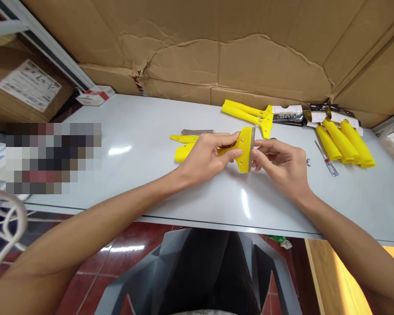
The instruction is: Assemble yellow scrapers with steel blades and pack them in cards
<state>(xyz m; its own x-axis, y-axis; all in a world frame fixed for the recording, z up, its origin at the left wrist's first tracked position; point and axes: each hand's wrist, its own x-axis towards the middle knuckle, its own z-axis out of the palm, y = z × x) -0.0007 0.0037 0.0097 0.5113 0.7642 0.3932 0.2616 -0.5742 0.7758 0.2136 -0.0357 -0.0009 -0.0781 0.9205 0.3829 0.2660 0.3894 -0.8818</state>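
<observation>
A yellow scraper (244, 148) with a metal blade (252, 151) along its right edge is gripped by my left hand (208, 153), thumb on the near face and fingers behind. My right hand (284, 164) has its thumb and fingertips closed on the blade's outer edge; its other fingers are curled. Just beyond my left hand, a yellow scraper part (184, 152) lies on the table, partly hidden by the hand. Behind it rest grey metal strips (197, 131). Small metal hardware (308, 162) lies to the right of my right hand, too small to name exactly.
Yellow scrapers (246, 113) lie at the back beside printed packaging (287, 114). At the right are several yellow handles (357, 144) and a screwdriver (330, 165). A small red-and-white box (96, 95) and a cardboard carton (26, 83) stand left. Cardboard (216, 57) lines the back.
</observation>
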